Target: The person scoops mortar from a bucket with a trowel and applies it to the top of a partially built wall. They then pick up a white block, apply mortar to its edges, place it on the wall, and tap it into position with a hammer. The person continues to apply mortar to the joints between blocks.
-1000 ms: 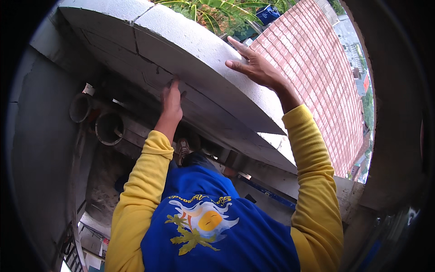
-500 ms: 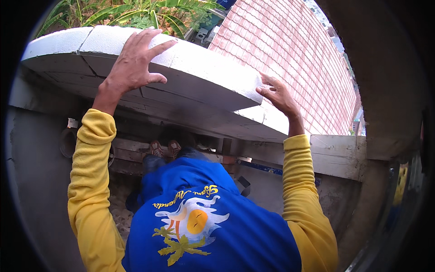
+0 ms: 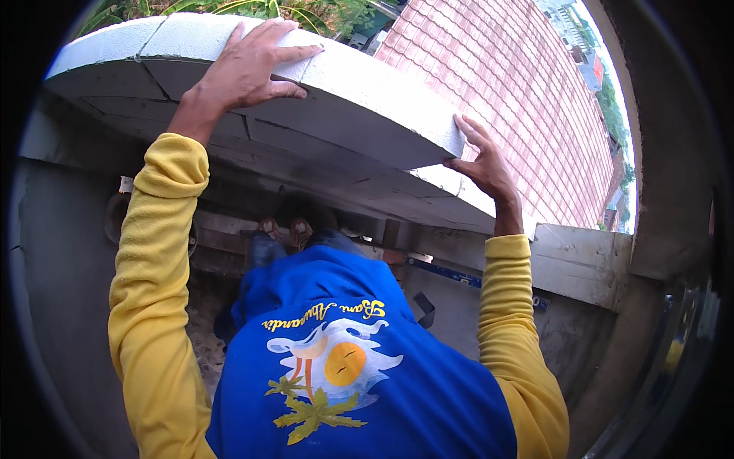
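A curved wall of white blocks point(image 3: 382, 99) crosses the upper view, its top edge stepped down at the right. My left hand point(image 3: 252, 65) lies over the top edge near a joint, fingers spread and thumb against the inner face. My right hand point(image 3: 485, 164) grips the right end of the top block, fingertips at the end face and thumb at the lower corner. Both yellow-sleeved arms reach up on either side of my blue shirt front.
Beyond the wall lie a pink tiled roof point(image 3: 489, 84) and green plants point(image 3: 344, 19). Below are a concrete beam point(image 3: 581, 260), a blue level-like bar point(image 3: 443, 274), a round container point(image 3: 118, 218) at the left and my shoes point(image 3: 298, 229). A dark concrete edge point(image 3: 665, 153) borders the right.
My left hand has risen from the inner face onto the top edge. My right hand has closed round the block's end. The view has shifted, so the wall sits more level.
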Tool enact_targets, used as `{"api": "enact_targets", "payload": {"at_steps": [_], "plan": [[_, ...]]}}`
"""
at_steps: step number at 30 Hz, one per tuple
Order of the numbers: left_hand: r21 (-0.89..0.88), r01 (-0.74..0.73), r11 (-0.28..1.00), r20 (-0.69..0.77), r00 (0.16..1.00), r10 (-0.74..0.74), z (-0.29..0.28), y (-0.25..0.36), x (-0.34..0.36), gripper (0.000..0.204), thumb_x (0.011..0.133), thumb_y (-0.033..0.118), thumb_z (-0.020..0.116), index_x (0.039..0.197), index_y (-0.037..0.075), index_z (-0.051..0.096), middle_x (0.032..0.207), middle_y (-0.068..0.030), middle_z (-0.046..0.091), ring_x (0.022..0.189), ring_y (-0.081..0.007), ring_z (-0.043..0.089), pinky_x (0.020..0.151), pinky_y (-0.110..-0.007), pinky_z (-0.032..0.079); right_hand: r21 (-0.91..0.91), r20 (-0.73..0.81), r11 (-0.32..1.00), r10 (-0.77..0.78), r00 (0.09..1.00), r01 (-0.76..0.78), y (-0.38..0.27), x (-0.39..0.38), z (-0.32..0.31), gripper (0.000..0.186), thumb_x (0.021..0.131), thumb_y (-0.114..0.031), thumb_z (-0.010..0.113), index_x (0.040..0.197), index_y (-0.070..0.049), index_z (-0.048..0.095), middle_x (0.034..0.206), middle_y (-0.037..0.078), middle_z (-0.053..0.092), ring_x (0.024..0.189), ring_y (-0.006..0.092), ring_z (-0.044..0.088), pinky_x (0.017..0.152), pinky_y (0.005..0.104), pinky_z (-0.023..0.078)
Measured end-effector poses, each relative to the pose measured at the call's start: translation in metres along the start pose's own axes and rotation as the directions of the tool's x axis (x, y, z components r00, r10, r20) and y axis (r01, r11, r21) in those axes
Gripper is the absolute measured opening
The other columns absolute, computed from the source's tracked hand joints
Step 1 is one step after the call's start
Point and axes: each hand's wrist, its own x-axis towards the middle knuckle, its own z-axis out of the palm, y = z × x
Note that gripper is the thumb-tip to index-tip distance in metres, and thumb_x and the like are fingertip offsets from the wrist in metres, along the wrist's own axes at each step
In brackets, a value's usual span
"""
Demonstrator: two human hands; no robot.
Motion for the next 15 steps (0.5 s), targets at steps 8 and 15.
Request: {"api": "enact_targets", "payload": {"at_steps": [8,15], "plan": [[0.001,0.019,1.0,-0.029,0.999,-0.019,-0.002,0.008,-0.002,0.078,0.081,0.057,0.085,0.153,0.041,0.058,0.163,-0.0124,0.046,0.156,-0.034,0.039,0.127,-0.067,0.024,0.065,-0.09,0.996,0.06,0.994,-0.054,0.005,-0.015,0.001,0.092,0.077,-0.034,0.097,0.156,-0.009,0.056,0.161,0.02,0.05,0.152,0.0359,0.045,0.124,0.0475,0.039],[-0.08,0.019,0.997,0.077,0.997,-0.012,-0.008,0.006,-0.005,0.071,0.078,0.035,0.087,0.142,0.014,0.067,0.148,-0.0196,0.061,0.14,-0.0409,0.055,0.119,-0.05,0.044,0.031,-0.348,0.999,0.002,0.937,0.009,0.004,-0.038,0.021,0.072,0.082,-0.029,0.094,0.145,-0.007,0.066,0.146,0.017,0.065,0.139,0.031,0.059,0.117,0.0442,0.046]]}}
